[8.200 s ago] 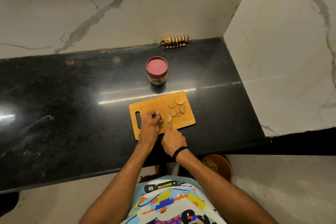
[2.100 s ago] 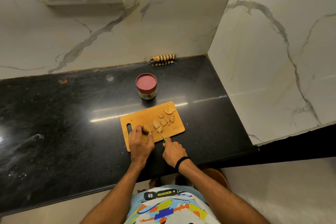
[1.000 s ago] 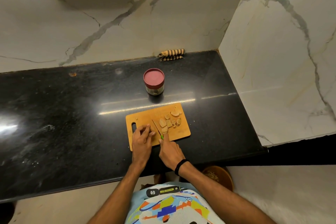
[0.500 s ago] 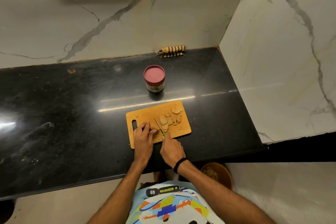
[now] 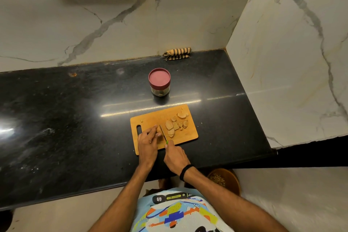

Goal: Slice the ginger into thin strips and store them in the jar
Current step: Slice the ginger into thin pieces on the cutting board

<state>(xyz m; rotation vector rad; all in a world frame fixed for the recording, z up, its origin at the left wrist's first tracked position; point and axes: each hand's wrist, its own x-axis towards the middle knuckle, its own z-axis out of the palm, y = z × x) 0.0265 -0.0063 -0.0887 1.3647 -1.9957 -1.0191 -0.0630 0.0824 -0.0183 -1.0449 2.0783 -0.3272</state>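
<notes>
Left hand (image 5: 147, 142) fingers curled, pinning ginger piece (image 5: 158, 130) on cutting board (image 5: 186, 136) — right hand (image 5: 176, 157) closed around knife (image 5: 163, 135), blade at ginger. Cut slices (image 5: 173, 126) right of blade. Jar (image 5: 159, 82) behind board, lid on.

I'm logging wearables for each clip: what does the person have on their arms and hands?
Both forearms are bare, with no sleeves reaching them and no gloves. The right hand has a black wristband at its wrist. The left hand and its wrist show nothing worn.
</notes>
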